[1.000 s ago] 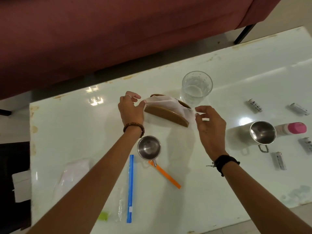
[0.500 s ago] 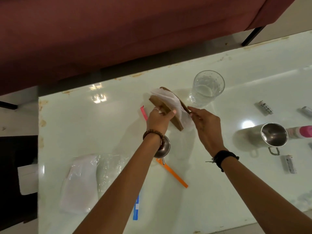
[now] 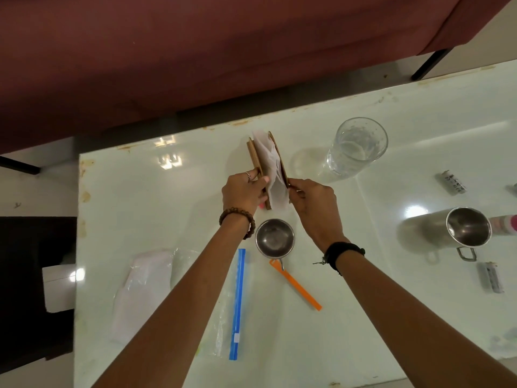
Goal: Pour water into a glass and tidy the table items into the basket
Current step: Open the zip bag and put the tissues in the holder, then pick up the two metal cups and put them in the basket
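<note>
A wooden napkin holder (image 3: 255, 159) with white napkins (image 3: 270, 161) between its two plates stands on the white table (image 3: 156, 208), its length running away from me. My left hand (image 3: 244, 191) grips its left plate at the near end. My right hand (image 3: 313, 200) pinches the right plate's near end. A clear glass (image 3: 355, 148) with water stands to the right of the holder. A steel mug (image 3: 458, 231) lies at the right with its mouth toward me. No basket is in view.
A small steel measuring cup (image 3: 275, 239) with an orange handle (image 3: 298, 288) sits below my hands. A blue-sealed zip bag (image 3: 237, 303) and white plastic packet (image 3: 142, 292) lie near left. Small sachets (image 3: 451, 184) (image 3: 490, 277) and a pink-capped bottle (image 3: 503, 224) lie right. A dark red sofa (image 3: 223, 51) runs behind.
The napkin holder has been turned from lying across the table to pointing away from me. Both hands have closed on its near end. The view has shifted left.
</note>
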